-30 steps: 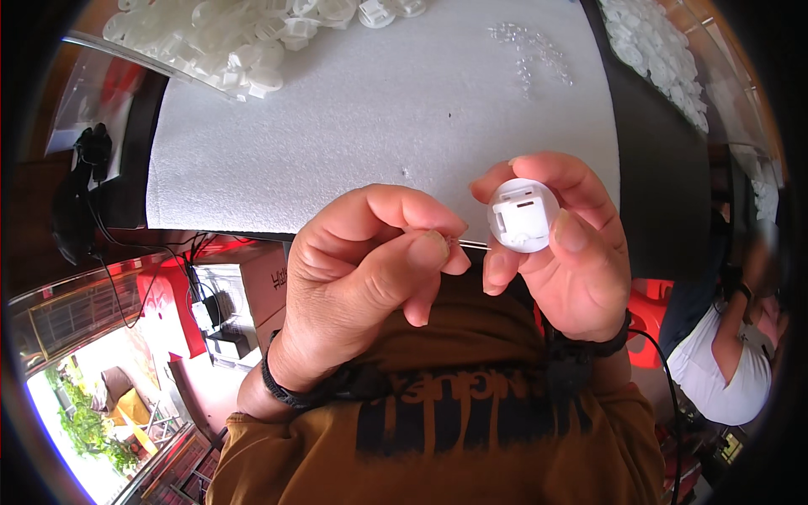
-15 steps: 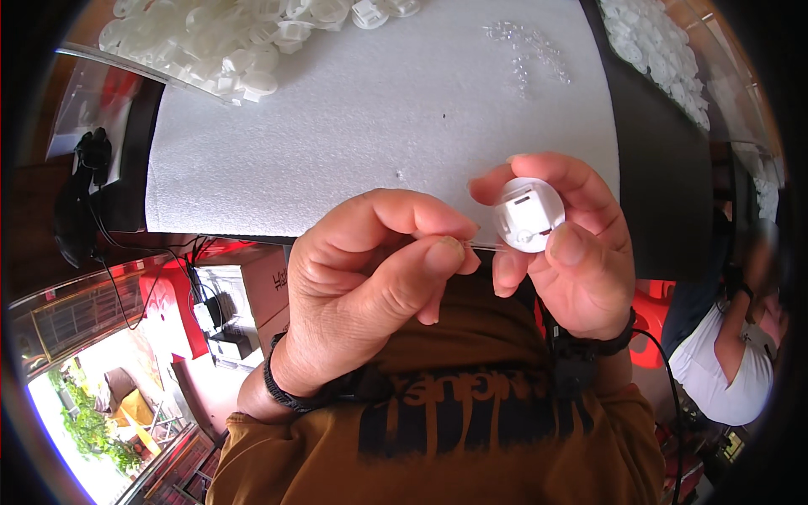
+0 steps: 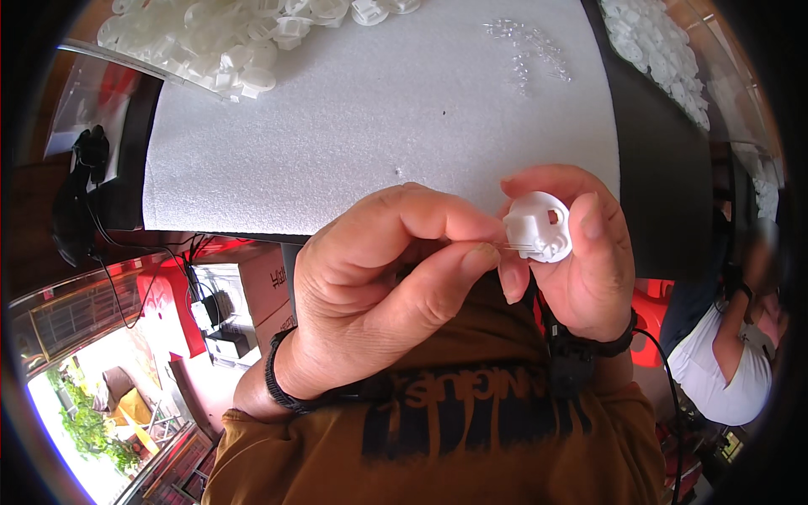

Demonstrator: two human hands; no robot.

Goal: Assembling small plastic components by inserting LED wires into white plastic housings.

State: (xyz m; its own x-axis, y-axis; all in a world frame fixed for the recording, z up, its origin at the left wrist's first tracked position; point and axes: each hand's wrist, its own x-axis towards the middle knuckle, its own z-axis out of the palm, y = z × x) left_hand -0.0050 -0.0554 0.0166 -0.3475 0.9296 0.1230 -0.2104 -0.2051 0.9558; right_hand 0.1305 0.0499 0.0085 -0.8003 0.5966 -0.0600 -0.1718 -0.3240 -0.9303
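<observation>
My right hand holds a round white plastic housing between fingers and thumb, tilted, with a raised block and a small opening on its face. My left hand is closed in a pinch at its left side. Thin wire legs stick out of that pinch and reach the housing's lower left edge. They look like those of a small clear LED, whose body the fingertips hide. Whether the legs have entered the housing, I cannot tell. Several clear LEDs with wire legs lie loose on the white foam mat.
Similar white plastic parts are heaped at the far left, with another heap at the far right. Black cables hang off the left side near a cardboard box. Another person sits at the right.
The left hand has moved right, bringing the wire legs up to the housing. My right hand has turned the housing, so its block now faces more to the left.
</observation>
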